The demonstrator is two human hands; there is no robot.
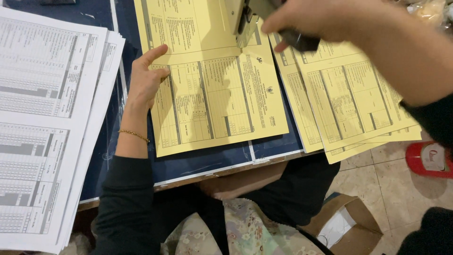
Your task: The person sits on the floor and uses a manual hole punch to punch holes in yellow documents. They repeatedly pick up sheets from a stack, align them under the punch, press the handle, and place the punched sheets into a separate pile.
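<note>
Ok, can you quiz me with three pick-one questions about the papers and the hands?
1. Where does the left hand rest?
A. on the yellow sheet
B. on the floor
C. on the box

2. What colour is the stack at the left?
A. red
B. white
C. green

3. What is the right hand doing?
A. lying flat
B. pointing
C. gripping a stapler

Answers: 1 A, fingers lie on its left edge. 2 B, white printed pages. 3 C, fingers are curled around it.
</note>
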